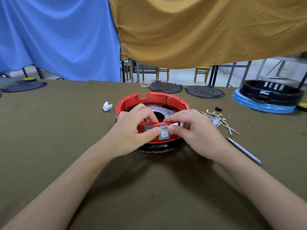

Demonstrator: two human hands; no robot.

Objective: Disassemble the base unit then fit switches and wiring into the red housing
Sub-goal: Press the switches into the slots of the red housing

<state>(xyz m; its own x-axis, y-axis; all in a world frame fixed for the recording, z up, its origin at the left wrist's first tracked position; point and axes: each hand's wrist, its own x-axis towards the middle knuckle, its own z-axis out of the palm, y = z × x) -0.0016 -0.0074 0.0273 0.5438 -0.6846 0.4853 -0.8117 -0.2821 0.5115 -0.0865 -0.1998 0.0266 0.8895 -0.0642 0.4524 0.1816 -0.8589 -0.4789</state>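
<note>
Switch [164, 134] fitting is under way at the near wall of the housing [152, 103], which sits on a black base [159, 148] on the table [149, 188], rim up and open side toward me so I can reach both faces of the wall.

Left hand [132, 135]: fingers curled over the rim onto the inner face, thumb on the outer face touching the left edge of the switch. The wall is pinched between them — this braces the housing against my push.

Right hand [194, 130]: index finger lies along the rim top, thumb presses the right edge of the switch; the other fingers curl round the outside of the housing. I hold the wall and switch here; nothing is loose in the palm.

The switch stands slightly tilted, its lower edge proud of the wall, so I judge it not yet fully seated. A second switch [149, 128] sits flush in the slot just to its left, partly under my thumb. Thumbs on opposite edges should let the body go in square — uneven pressure could jam a clip.

Wires [219, 121] with spade terminals lie in a loose bundle on the table just right of the housing, near for the wiring step. A pen-like tool [244, 150] lies beside my right wrist. Two dark discs [182, 89] rest beyond the housing, well apart from it.
</note>
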